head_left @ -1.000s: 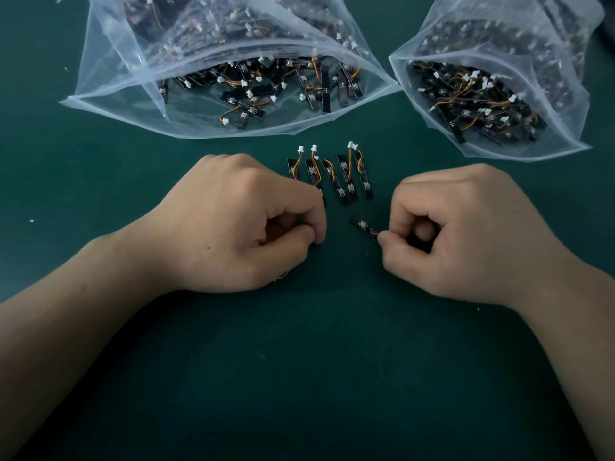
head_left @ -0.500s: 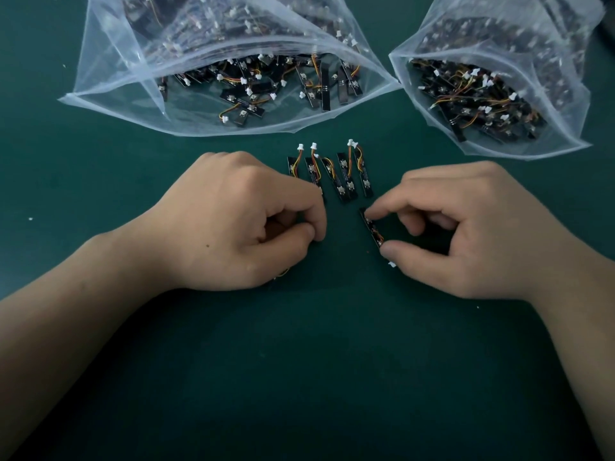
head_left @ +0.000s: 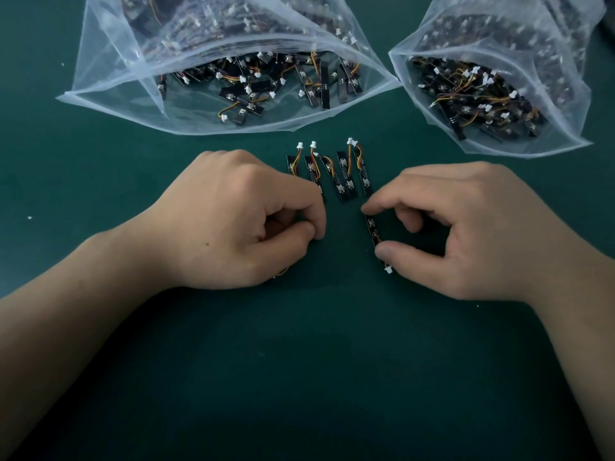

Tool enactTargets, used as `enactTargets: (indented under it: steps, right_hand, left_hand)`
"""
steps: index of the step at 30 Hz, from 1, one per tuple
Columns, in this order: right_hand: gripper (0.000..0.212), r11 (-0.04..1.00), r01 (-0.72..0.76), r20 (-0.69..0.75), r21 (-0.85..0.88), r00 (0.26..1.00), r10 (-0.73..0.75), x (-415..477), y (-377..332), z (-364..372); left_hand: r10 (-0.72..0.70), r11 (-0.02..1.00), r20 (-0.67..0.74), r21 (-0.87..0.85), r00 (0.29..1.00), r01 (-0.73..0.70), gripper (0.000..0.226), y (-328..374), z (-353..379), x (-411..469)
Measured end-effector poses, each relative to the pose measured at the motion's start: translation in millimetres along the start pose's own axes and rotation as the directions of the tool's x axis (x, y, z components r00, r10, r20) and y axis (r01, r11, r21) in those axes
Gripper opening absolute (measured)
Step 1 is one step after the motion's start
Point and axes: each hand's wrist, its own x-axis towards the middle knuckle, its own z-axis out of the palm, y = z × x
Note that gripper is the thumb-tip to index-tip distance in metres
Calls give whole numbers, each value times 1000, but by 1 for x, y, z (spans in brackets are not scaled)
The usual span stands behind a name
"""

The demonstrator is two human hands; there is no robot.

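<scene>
Strip (head_left: 372, 229) was pinched end to end by right hand (head_left: 466, 227), with the index fingertip set on the far end and the thumb pressed on the near end. The other fingers were curled loosely behind. The strip was found low over the mat (head_left: 299, 361), just below the right end of the row (head_left: 332, 174) of five like strips and apart from it. Whether it was lifted or resting could not be told. Its white connector (head_left: 388, 269) was seen poking out below the thumb.

Left hand (head_left: 233, 221) was rested on the mat beside the row's left end, fingers curled tight and thumb laid against the index. A bit of orange wire (head_left: 281, 272) was seen under the palm. What was gripped inside, if anything, could not be told.

Left bag (head_left: 186, 114) and right bag (head_left: 572, 104) were left open at the far side, both filled with more such strips.

The strip was judged very light, thin and stiff, a small board likely to snap if bent. The wire tail was judged soft and the solder joints weak, so pulling by the wire or connector should be avoided. The best hold was judged to be on the bare ends or long edges, away from the small parts on top. Little force was judged needed, and slipping on the smooth board was judged the main risk.
</scene>
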Motion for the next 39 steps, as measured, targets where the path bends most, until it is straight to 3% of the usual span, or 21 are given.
enactTargets:
  steps: [16, 23, 29, 33, 39]
  right_hand:
    - [26, 1000, 0, -75, 3, 997, 0, -1, 7, 4]
    - [15, 986, -2, -127, 166, 992, 24, -2, 11, 4]
    - [12, 981, -7, -158, 192, 987, 37, -1, 12, 8]
    - [14, 982, -9, -220, 187, 974, 51, 1, 13, 12]
    - [11, 996, 81, -370, 26, 927, -65, 2, -4, 18]
  left_hand:
    - [7, 1000, 8, -18, 1000, -7, 13, -1, -1, 0]
    - [15, 999, 26, -29, 1000, -15, 11, 0, -2, 0]
    - [28, 997, 100, -69, 995, -21, 20, -1, -9, -1]
    - [11, 998, 63, -55, 998, -8, 19, -1, -5, -1]
    - [53, 975, -10, -217, 999, -54, 19, -5, -4, 0]
